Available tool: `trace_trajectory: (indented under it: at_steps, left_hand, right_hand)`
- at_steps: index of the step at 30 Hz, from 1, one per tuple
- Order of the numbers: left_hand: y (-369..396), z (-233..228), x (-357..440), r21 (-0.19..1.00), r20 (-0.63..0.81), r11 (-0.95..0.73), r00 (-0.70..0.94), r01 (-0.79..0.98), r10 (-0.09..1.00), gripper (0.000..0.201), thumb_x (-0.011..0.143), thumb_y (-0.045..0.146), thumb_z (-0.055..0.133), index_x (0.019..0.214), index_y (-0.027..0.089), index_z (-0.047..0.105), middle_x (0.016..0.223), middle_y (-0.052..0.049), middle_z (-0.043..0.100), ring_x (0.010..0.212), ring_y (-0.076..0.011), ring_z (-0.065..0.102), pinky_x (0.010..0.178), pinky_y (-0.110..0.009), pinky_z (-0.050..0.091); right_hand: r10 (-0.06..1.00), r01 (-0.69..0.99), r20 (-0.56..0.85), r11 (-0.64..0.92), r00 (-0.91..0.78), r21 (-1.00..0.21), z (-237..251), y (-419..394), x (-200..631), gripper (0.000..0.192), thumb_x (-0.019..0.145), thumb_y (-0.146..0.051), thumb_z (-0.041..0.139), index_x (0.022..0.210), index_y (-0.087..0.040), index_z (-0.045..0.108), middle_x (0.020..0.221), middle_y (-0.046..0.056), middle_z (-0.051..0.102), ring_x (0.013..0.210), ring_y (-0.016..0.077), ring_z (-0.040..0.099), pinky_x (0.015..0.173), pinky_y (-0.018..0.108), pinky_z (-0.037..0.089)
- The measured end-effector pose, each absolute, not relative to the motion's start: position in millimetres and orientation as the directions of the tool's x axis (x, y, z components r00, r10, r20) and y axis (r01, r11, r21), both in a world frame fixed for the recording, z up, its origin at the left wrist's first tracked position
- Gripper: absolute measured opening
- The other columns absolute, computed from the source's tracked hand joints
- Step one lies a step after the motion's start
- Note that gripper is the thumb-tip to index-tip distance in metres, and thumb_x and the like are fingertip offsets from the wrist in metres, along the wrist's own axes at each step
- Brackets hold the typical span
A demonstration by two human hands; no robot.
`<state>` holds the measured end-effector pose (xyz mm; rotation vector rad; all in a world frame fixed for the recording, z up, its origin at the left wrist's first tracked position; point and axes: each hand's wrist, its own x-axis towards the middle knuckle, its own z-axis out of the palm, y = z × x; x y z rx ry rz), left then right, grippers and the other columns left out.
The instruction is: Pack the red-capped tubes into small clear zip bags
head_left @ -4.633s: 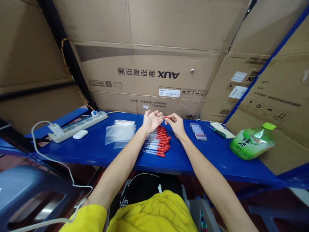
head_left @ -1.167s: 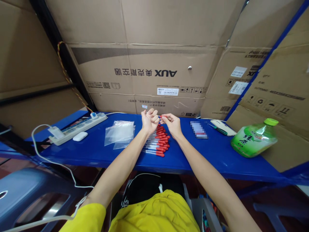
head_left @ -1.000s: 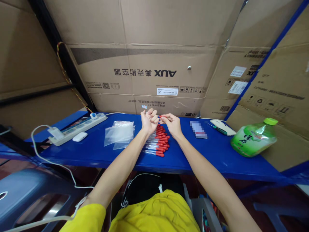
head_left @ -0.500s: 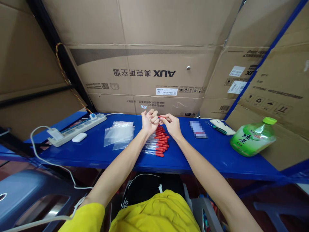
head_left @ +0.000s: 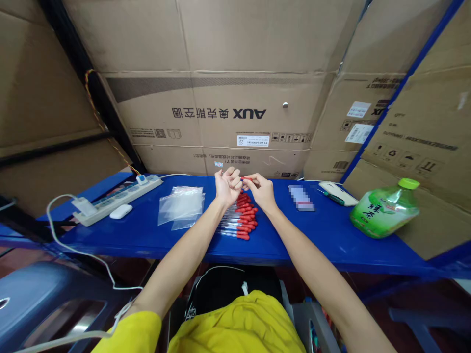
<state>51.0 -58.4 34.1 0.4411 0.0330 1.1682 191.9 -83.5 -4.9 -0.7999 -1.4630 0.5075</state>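
My left hand (head_left: 227,186) and my right hand (head_left: 262,190) meet above the far end of a row of clear droppers with red bulbs (head_left: 238,219) lying on the blue shelf (head_left: 147,230). Between the fingertips of both hands is one small dropper with a red bulb (head_left: 247,179). The right hand pinches the red end, the left hand's curled fingers close on the other end. Most of that dropper is hidden by the fingers.
Clear plastic bags (head_left: 181,206) lie left of the droppers. Further left are a white power strip (head_left: 116,197) and a white case (head_left: 120,211). To the right lie a phone (head_left: 300,197), a white device (head_left: 337,192) and a green bottle (head_left: 384,208). Cardboard boxes (head_left: 235,113) stand behind.
Both hands have stayed together over the droppers, with only small finger shifts around the held dropper. The view has drifted slightly.
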Motion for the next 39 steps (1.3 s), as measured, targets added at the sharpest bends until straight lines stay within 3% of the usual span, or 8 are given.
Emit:
trace_trajectory:
  at_steps: [5,12,22,28,39]
  left_hand:
    - [-61.0,40.2,49.6,0.352,0.212,0.274,0.361,-0.895,0.908,0.040,0.105,0.045,0.031,0.072,0.022,0.028,0.060,0.007,0.024,0.038,-0.0059,0.017,0.039,-0.023,0.015]
    - [-59.5,39.0,47.5,0.367,0.210,0.323,0.416,-0.872,0.885,0.041,0.105,0.045,0.031,0.072,0.022,0.029,0.060,0.008,0.024,0.037,-0.0053,0.017,0.039,-0.022,0.015]
    - [-57.2,33.8,49.3,0.355,0.231,0.351,0.445,-0.866,0.865,0.038,0.105,0.043,0.030,0.073,0.022,0.028,0.061,0.009,0.022,0.036,-0.0047,0.014,0.038,-0.022,0.013]
    - [-56.3,31.3,49.2,0.343,0.167,0.361,0.435,-0.867,0.885,0.037,0.104,0.042,0.037,0.074,0.022,0.029,0.061,0.009,0.023,0.037,-0.0048,0.014,0.038,-0.022,0.014]
    - [-55.0,29.4,49.0,0.353,0.213,0.370,0.459,-0.859,0.863,0.036,0.103,0.042,0.035,0.074,0.022,0.027,0.061,0.009,0.022,0.036,-0.0046,0.016,0.038,-0.022,0.013]
  right_hand:
    - [0.750,0.277,0.661,0.641,-0.026,-0.716,-4.2,-84.3,198.4,0.035,0.098,-0.055,0.059,0.113,-0.023,0.067,0.092,0.004,0.078,0.076,0.0199,0.075,0.073,0.031,0.058]
    - [0.708,0.526,0.686,0.653,-0.168,-0.545,-1.2,-89.8,201.9,0.040,0.108,-0.050,0.037,0.087,-0.023,0.056,0.072,0.001,0.067,0.063,0.0154,0.063,0.065,0.026,0.043]
    - [0.672,0.497,0.721,0.689,-0.166,-0.528,1.9,-96.4,197.0,0.039,0.108,-0.048,0.037,0.082,-0.023,0.052,0.068,0.000,0.061,0.059,0.0136,0.056,0.064,0.025,0.040]
    - [0.679,0.496,0.713,0.686,-0.173,-0.532,2.3,-96.8,197.1,0.039,0.108,-0.046,0.037,0.081,-0.023,0.053,0.067,0.000,0.062,0.059,0.0138,0.057,0.065,0.025,0.041]
    - [0.674,0.517,0.717,0.684,-0.178,-0.514,-1.3,-94.3,198.7,0.036,0.108,-0.044,0.038,0.083,-0.023,0.053,0.068,0.000,0.062,0.060,0.0140,0.058,0.065,0.025,0.041]
